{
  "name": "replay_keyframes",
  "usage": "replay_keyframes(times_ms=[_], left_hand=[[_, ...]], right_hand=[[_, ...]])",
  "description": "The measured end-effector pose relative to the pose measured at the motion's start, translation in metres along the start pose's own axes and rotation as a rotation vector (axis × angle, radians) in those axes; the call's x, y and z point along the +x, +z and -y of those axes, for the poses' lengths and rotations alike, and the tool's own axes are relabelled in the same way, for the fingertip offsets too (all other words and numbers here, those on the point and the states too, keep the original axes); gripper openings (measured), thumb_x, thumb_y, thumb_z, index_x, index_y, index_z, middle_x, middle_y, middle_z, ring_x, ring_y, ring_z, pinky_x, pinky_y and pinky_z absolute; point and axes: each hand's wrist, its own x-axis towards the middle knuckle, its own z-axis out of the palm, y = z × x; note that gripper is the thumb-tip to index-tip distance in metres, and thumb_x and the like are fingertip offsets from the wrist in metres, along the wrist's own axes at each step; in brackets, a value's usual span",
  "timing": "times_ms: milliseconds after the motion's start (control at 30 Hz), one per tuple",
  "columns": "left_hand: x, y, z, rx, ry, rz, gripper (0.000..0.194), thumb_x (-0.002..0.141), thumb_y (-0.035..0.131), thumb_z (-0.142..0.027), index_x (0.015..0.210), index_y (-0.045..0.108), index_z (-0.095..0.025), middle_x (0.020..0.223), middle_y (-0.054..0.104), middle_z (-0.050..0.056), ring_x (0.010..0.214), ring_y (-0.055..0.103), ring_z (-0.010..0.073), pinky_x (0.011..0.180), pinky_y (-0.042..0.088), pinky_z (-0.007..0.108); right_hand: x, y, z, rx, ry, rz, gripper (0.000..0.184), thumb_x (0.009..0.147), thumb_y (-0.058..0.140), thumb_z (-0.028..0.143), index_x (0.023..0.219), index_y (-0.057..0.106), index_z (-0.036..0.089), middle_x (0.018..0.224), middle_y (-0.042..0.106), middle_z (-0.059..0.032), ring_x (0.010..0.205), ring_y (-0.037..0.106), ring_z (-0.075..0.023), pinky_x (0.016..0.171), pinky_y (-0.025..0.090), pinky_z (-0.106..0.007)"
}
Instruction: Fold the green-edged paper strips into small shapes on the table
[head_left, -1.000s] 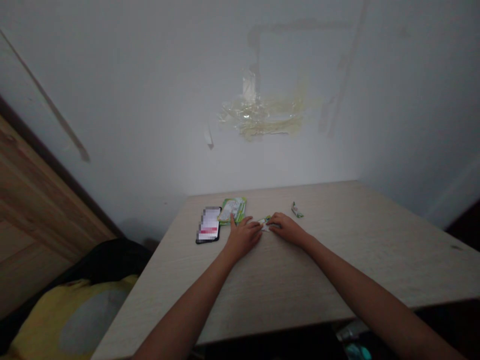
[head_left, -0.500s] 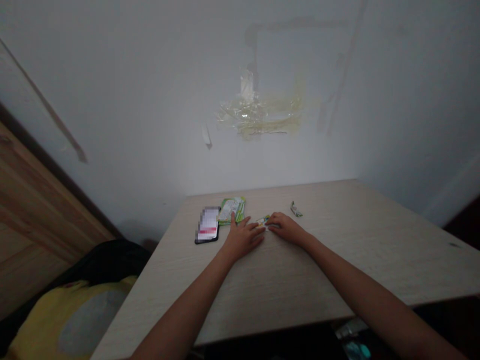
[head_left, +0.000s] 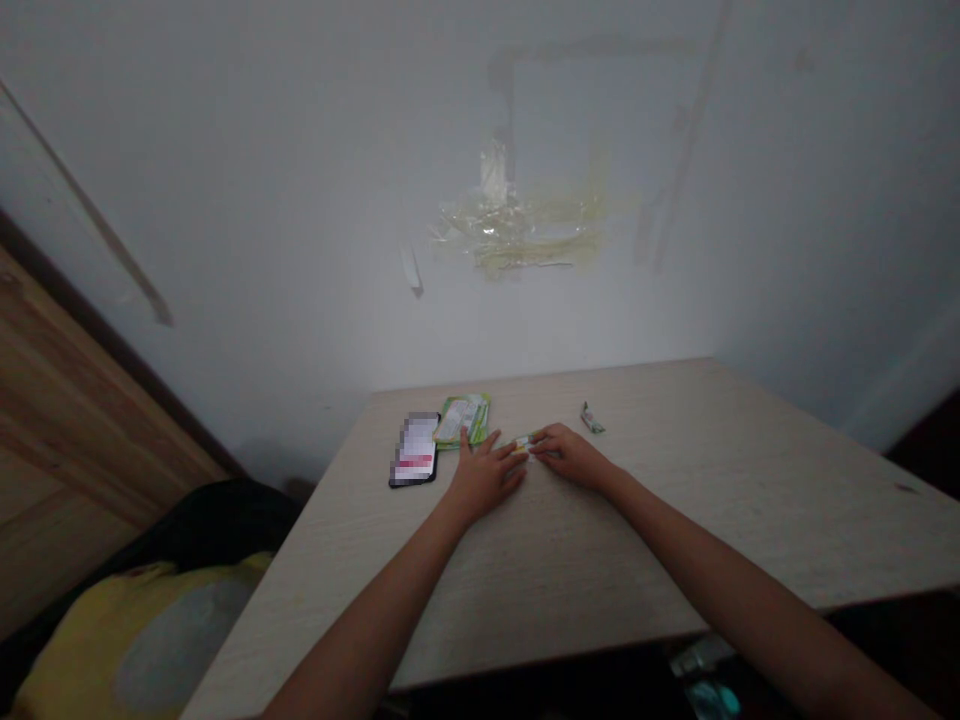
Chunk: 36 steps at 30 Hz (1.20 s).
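A small piece of packaging (head_left: 521, 442), white with green and yellow print, lies on the table between my hands and looks like a flattened wrapper. My left hand (head_left: 484, 478) rests on the tabletop with its fingers spread, their tips at the wrapper's left and near side. Bent fingers of my right hand (head_left: 568, 452) press together on the wrapper's right end and hide part of it. Just beyond my left thumb is a stack of green and white packets (head_left: 465, 415). A twisted green and white wrapper strip (head_left: 592, 418) sits beyond my right hand.
A phone (head_left: 414, 452) with its lit, blurred screen up lies left of the packets. The pale wooden table (head_left: 570, 560) meets a wall (head_left: 300, 250) bearing old tape. Left of the table is a yellow and grey plush item (head_left: 150, 640). Unclear objects (head_left: 709, 680) show below the front edge.
The wrapper between my hands looks narrower and flatter, with its far edge lower than before. Both hands stay in nearly the same place.
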Motion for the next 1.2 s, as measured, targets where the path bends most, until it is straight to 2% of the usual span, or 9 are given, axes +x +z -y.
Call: replay_keyframes(times_ms=[300,800,1200], left_hand=[[0.002,-0.002,-0.001,0.0,-0.052,0.03,0.033,0.094,0.042,-0.045,0.123,0.059,-0.042,0.133,0.06,-0.003,0.135,0.039,0.0344,0.104,-0.003,0.079],[0.0,0.003,0.002,-0.022,-0.128,0.116,0.039,0.097,0.032,-0.045,0.132,0.047,-0.048,0.143,0.051,-0.005,0.142,0.028,0.0318,0.102,0.001,0.08],[0.001,0.001,-0.002,-0.014,-0.145,0.073,0.037,0.096,0.038,-0.041,0.13,0.049,-0.048,0.138,0.055,-0.006,0.135,0.039,0.0274,0.105,-0.004,0.077]], right_hand=[[0.004,-0.003,0.007,-0.031,0.02,0.031,0.021,0.087,0.059,0.021,0.101,0.074,0.021,0.103,0.07,-0.0076,0.098,0.061,-0.0207,0.091,0.046,-0.033],[0.002,-0.002,0.008,-0.067,-0.015,0.021,0.027,0.087,0.054,0.013,0.105,0.073,0.02,0.099,0.07,-0.0088,0.098,0.059,-0.0206,0.089,0.045,-0.034],[0.002,-0.004,0.01,-0.046,0.009,0.029,0.025,0.087,0.056,0.015,0.105,0.073,0.021,0.1,0.07,-0.0081,0.098,0.059,-0.0204,0.091,0.045,-0.034]])
